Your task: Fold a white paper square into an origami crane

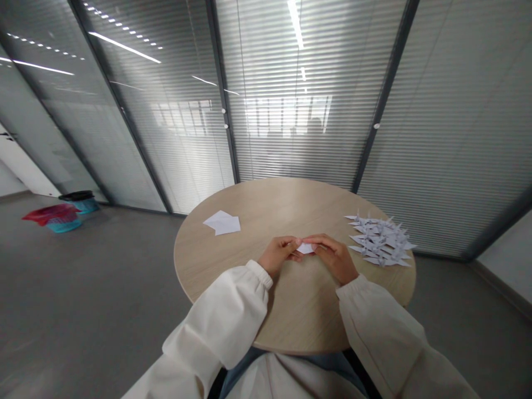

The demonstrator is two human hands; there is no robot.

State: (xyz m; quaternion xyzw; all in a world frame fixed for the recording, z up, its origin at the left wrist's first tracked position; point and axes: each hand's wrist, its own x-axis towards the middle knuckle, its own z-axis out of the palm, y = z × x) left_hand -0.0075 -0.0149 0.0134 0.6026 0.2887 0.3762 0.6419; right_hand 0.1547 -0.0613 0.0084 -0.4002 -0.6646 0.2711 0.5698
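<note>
While the left hand [281, 254] and right hand [336, 258] each pinch 1 end of a small paper [306, 249], white sheets [223, 223] lie left and folded pieces [381, 241] right on the table [286, 202].

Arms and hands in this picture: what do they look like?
The left sleeve and right sleeve are loose, plain and off-white, with gathered cuffs. The left hand and right hand are bare, without gloves; no cables show.
</note>
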